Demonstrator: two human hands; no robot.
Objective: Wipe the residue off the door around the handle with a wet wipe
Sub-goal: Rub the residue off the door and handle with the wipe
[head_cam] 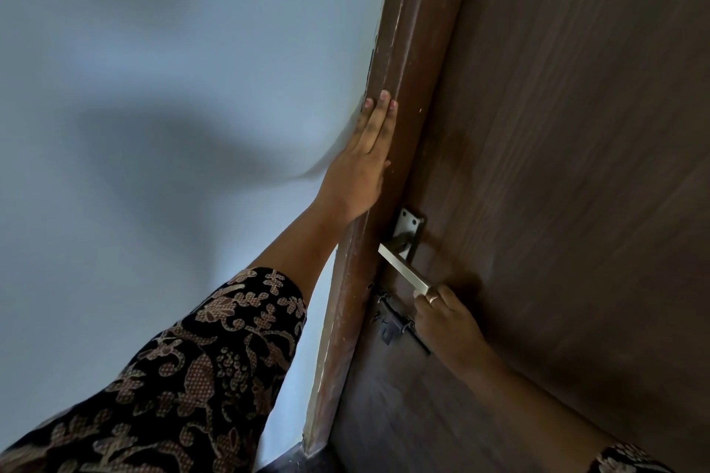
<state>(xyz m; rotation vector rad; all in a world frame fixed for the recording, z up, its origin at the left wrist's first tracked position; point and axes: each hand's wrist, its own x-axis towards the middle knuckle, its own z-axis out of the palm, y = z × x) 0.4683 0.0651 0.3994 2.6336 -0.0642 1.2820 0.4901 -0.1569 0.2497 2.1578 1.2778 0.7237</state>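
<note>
A dark brown wooden door [568, 165] fills the right side of the view. Its silver lever handle [403, 271] sticks out near the door's left edge, on a silver backplate [408, 223]. My left hand [365, 161] lies flat, fingers straight and together, on the brown door frame [403, 61] above the handle. My right hand [445, 323] is pressed against the door just below the handle's free end, fingers curled towards the wood, a ring on one finger. No wet wipe shows; whatever lies under the right hand's fingers is hidden.
A dark metal sliding latch [395, 326] sits on the door below the handle, just left of my right hand. A pale blue wall [173, 88] lies left of the frame, whose paint is chipped along the edge.
</note>
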